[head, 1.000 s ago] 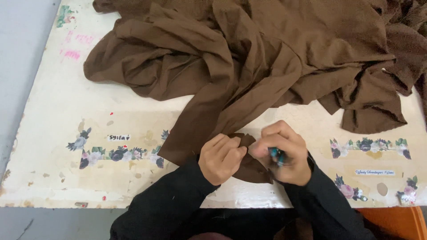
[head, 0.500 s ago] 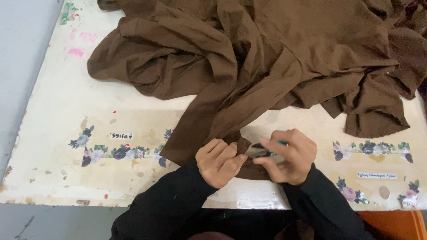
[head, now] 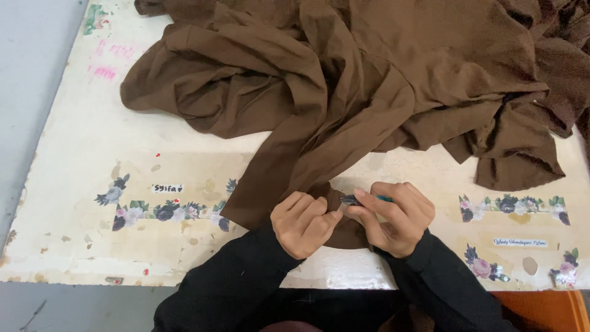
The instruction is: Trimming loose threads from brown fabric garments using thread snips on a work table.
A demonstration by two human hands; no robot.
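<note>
Tool [head: 353,200] in right hand [head: 393,218], tip leftward toward brown cloth [head: 344,92].

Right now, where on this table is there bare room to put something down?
The widest bare patch of the table runs along the left, between the brown fabric and the floral sticker strip. A smaller gap lies right of the right hand, below the cloth's hanging corner. The far side and centre are buried in fabric.

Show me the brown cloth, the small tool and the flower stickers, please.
brown cloth [head: 381,80], head view, on its bunched middle folds.
small tool [head: 351,200], head view, on its dark tip.
flower stickers [head: 160,212], head view, on the left strip.
</note>
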